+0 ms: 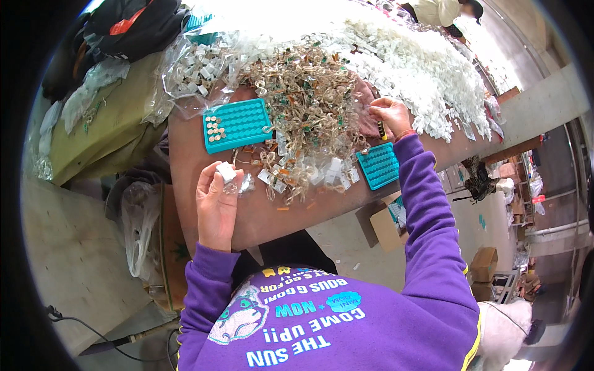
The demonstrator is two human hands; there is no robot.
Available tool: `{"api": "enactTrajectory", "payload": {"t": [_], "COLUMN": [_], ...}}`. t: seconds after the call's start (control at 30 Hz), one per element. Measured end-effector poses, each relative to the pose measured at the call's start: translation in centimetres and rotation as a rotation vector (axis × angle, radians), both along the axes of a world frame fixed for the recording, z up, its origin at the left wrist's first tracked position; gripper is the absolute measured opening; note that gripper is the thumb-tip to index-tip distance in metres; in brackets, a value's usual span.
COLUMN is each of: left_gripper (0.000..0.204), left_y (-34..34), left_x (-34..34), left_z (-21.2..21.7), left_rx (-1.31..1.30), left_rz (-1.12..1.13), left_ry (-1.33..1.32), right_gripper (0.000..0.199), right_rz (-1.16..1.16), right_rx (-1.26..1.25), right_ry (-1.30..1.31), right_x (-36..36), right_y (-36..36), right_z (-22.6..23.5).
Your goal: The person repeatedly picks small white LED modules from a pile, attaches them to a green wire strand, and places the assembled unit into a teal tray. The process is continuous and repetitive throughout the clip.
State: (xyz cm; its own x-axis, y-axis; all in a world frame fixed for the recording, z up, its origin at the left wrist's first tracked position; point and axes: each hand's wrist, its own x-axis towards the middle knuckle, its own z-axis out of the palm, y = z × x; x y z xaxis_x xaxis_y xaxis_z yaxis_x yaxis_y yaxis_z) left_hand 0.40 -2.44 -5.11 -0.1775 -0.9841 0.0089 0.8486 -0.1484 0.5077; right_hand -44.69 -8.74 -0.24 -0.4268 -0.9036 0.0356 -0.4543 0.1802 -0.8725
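My left hand (216,213) is raised at the near left of the table, thumb and fingers closed on a small white block (226,172). Some clear, shiny material hangs by its fingers. At the right, my right hand (392,115) is held in a pinch beside a dusky pink cloth (366,117); whatever is between its fingertips is too small to make out. Just under it lies a slim yellow-and-black tool (382,130). Between my hands spreads a tangled heap of clear and brownish strips (309,105), with several small white pieces along its near edge.
A teal tray (238,127) holding several round pale pieces stands at the left, and a smaller teal tray (378,166) by the right front edge. Beyond are a bag of white pieces (201,68) and a large white pile (421,80). A cardboard box (387,226) sits below.
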Motion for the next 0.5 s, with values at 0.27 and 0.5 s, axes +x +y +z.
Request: {"api": "enactTrajectory", "payload": {"t": [0.27, 0.5], "left_gripper": [0.025, 0.025], "left_y": [-0.1, -0.2], "left_x": [-0.2, -0.1], "left_z": [0.3, 0.1], "left_rx": [0.041, 0.022], "left_rz": [-0.050, -0.078], "left_ry": [0.094, 0.131], "right_gripper": [0.014, 0.012], "right_rz": [0.080, 0.054], "right_rx": [-0.026, -0.079], "right_ry": [-0.131, -0.263], "right_x": [0.5, 1.0], "right_y": [2.5, 3.5], "right_z": [1.1, 1.2]}}
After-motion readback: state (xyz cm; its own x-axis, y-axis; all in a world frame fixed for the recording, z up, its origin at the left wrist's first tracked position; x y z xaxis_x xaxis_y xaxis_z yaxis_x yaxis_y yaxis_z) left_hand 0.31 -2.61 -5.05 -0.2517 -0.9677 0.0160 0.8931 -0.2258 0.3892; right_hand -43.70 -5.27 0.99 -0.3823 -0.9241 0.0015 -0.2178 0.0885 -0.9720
